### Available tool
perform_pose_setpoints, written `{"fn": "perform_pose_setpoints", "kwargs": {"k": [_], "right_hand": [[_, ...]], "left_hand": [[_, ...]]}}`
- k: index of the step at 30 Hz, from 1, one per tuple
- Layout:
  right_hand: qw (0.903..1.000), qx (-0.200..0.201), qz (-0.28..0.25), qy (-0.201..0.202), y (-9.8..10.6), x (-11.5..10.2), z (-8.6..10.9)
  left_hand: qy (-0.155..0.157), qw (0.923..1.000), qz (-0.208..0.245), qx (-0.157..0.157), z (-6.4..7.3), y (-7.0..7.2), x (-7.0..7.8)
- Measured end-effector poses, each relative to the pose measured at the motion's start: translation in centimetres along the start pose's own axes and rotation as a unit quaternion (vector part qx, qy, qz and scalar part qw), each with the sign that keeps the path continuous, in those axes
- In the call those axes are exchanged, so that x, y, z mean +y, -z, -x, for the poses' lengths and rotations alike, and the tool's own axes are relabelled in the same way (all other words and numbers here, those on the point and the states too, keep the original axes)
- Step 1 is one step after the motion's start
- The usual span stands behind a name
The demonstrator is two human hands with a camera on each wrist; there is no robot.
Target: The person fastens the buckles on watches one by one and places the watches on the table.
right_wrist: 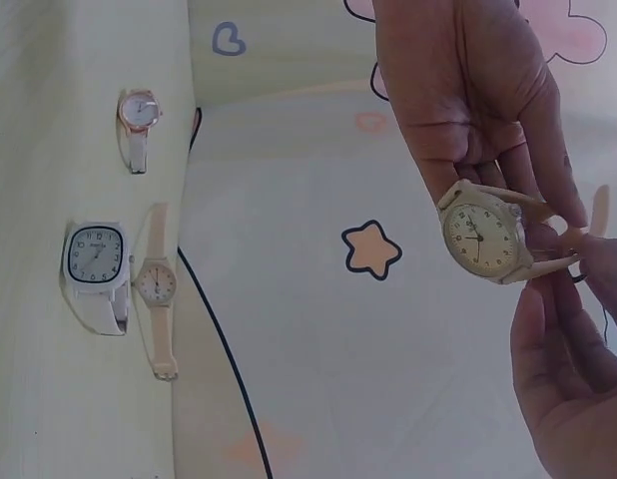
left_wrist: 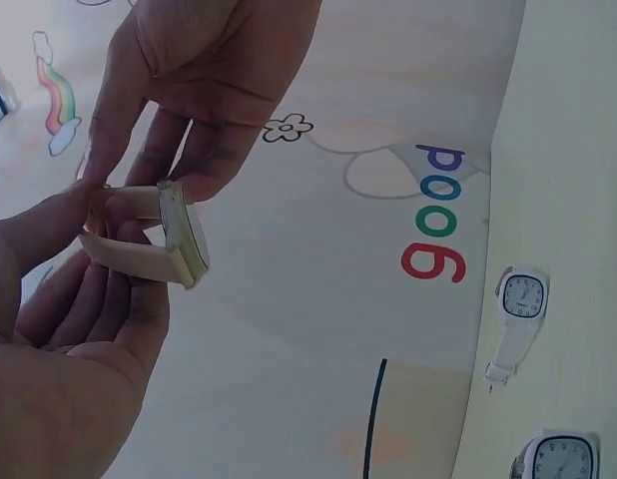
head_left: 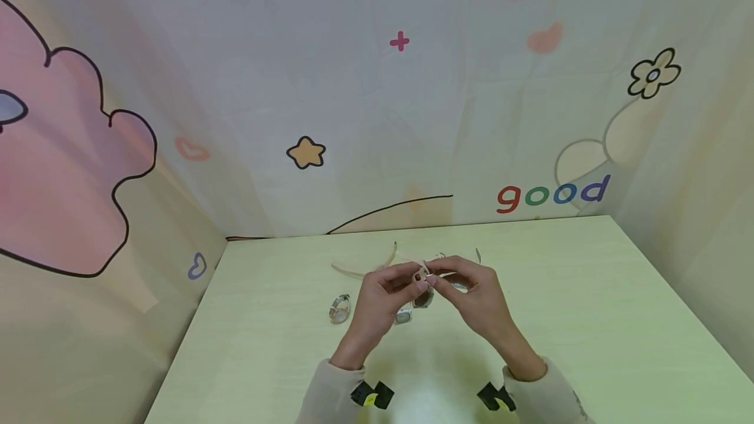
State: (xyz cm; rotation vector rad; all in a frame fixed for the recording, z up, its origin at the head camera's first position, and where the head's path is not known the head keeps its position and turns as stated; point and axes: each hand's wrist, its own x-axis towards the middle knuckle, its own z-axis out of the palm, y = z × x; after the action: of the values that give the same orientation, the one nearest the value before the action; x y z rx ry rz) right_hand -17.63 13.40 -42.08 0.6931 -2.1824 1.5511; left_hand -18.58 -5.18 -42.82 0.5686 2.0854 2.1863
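A wristwatch with a cream strap and a round pale dial [right_wrist: 481, 238] is held up between both hands, clear of the table. Its strap [left_wrist: 139, 258] is bent into a loop, the ends brought together at the fingertips. My left hand [head_left: 377, 303] pinches one side of the strap between thumb and fingers. From the other side, my right hand [head_left: 480, 296] pinches the strap's end close to the left fingertips. The fingers partly hide the buckle area.
On the pale table [head_left: 265, 358] lie several other watches: a small rose-gold-rimmed one [right_wrist: 140, 112], a square white one [right_wrist: 96, 254], a peach-strapped one [right_wrist: 156, 284], and another white one [left_wrist: 523, 296]. A printed curtain [head_left: 353, 84] stands behind the table.
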Motion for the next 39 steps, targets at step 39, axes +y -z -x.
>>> {"fn": "perform_pose_setpoints", "kwargs": {"k": [39], "right_hand": [[0.9991, 0.026, 0.026, 0.021, 0.3, -0.27, -0.48]], "left_hand": [[-0.011, 0.999, -0.042, -0.003, 0.07, -0.07, -0.68]]}}
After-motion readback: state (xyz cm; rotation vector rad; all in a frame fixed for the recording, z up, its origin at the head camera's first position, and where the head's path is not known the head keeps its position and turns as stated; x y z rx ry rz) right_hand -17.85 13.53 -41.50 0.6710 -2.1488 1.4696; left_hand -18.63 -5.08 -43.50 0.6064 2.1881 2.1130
